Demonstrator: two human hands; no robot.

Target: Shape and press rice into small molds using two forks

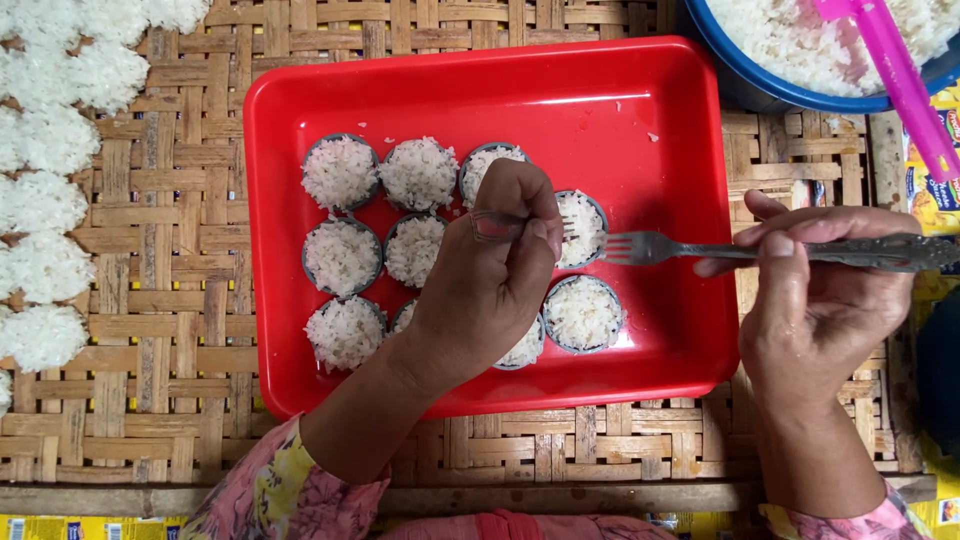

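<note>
The right hand (825, 300) grips one metal fork (760, 250) by its handle, long axis horizontal, tines pointing left toward the left hand (500, 275), whose fingers are closed over one small cup among nine visible rice-filled round cups (342, 256). These sit in one red rectangular tray (660, 120) on a woven bamboo mat (180, 330). One blue bowl (745, 85) of rice with a pink utensil (900, 80) stands at upper right, and rice mounds (45, 200) line the mat's left edge.

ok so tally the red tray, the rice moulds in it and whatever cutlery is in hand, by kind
red tray: 1
rice-filled round moulds: 10 in view; the left hand may hide more
fork, held in the right hand: 1
total: 12
</note>
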